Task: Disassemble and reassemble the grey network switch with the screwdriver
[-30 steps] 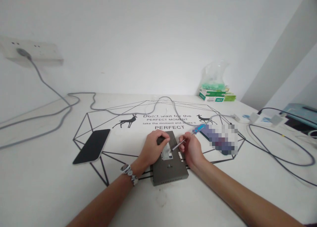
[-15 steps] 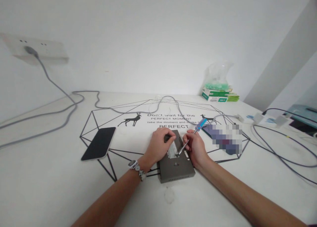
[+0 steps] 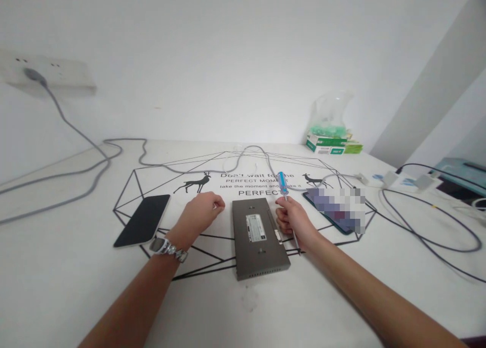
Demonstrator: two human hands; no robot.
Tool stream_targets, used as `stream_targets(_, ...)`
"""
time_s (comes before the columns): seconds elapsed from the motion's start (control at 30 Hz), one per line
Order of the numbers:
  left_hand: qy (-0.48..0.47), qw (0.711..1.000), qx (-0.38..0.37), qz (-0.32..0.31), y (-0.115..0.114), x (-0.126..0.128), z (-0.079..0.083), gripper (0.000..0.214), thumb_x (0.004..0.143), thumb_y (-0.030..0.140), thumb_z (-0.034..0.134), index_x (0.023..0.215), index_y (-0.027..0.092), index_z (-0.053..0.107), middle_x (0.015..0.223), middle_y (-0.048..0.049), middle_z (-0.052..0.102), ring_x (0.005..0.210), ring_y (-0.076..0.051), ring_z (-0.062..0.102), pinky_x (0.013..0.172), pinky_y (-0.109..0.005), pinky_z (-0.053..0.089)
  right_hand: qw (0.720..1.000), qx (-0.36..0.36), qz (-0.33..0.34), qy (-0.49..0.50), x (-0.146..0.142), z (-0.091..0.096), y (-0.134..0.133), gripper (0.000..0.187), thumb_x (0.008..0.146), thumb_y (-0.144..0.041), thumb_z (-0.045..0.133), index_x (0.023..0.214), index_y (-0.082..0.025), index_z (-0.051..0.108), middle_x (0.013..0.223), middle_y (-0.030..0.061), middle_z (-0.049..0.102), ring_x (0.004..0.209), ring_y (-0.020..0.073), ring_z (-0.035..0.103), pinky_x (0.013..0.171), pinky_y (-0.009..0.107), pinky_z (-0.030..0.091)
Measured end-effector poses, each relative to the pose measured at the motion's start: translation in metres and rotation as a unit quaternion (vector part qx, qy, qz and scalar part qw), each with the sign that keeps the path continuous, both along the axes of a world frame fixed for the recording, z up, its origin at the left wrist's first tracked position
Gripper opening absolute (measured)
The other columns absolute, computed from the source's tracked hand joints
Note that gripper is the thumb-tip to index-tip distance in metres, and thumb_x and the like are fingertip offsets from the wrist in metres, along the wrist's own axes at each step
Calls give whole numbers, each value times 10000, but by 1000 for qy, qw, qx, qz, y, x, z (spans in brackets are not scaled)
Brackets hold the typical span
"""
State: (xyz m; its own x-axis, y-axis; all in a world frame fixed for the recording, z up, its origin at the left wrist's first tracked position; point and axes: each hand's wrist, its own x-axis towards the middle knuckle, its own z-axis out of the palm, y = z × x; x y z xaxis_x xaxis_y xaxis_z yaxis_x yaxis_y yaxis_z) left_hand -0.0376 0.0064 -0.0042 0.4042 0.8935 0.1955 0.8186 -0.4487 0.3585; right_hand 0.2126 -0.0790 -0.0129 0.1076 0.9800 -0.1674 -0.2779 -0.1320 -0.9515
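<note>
A flat grey-brown metal box lies on the table between my hands, with a white label and keyhole slots on its upper face. My right hand, closed, is round a screwdriver just right of the box. Its blue handle points up and away, and its metal shaft passes under my fingers towards me. To the left of the box, apart from it, my left hand is closed in a pinch; whatever its fingertips hold, if anything, is too small to make out. A watch and bracelet are on that wrist.
A dark-screened phone lies at left, and a second, partly blurred phone at right. A grey cable winds behind from the wall socket to a power strip. Green-and-white boxes stand at the back right.
My left hand has come off the box and moved left. The screwdriver has left the box's face; my right hand now holds it beside the box with its tip turned towards me.
</note>
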Motion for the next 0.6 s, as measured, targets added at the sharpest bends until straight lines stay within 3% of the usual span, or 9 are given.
stream_targets(0.17,-14,1000,8,-14,6,-7,-2,245,860,267,534,939,168,744,951,-103,733,878,-262,663,808,-382,480,997,-16,13,-72,1,0,2,197,808,-386,532,852,-258,388,476,-125,322,365,77,220,382,198,108)
stream_targets(0.27,-31,999,30,-19,4,-2,-1,328,918,270,433,1059,142,701,1092,-135,703,1030,-275,640,925,-421,475,982,1,13,-190,11,-3,5,143,797,-261,465,939,-253,452,492,-104,355,403,112,297,426,221,196)
stream_targets(0.33,-55,997,45,-26,-1,9,-1,379,949,297,383,1149,118,651,1162,-153,665,1115,-264,610,1003,-424,456,946,31,3,-321,19,-4,5,205,787,-210,451,985,-245,492,530,-72,432,471,144,397,489,245,266)
stream_targets(0.43,-156,985,57,-45,-15,35,-8,412,972,344,357,1234,113,577,1263,-171,597,1236,-261,542,1093,-454,413,869,45,6,-493,29,-4,3,231,799,-182,455,1008,-225,543,672,5,582,622,191,527,587,281,325)
stream_targets(0.53,-206,976,41,-58,-31,57,-19,423,977,367,366,1295,127,509,1352,-180,530,1335,-256,461,1167,-475,339,816,32,25,-577,32,-6,0,166,806,-172,491,945,-203,577,796,71,657,724,211,583,633,294,338)
stream_targets(0.6,-217,974,20,-57,-39,65,-25,443,976,370,372,1341,138,462,1438,-189,458,1413,-264,377,1200,-492,279,799,29,24,-601,31,-9,-2,82,800,-185,546,871,-202,582,776,78,658,712,209,583,630,294,334)
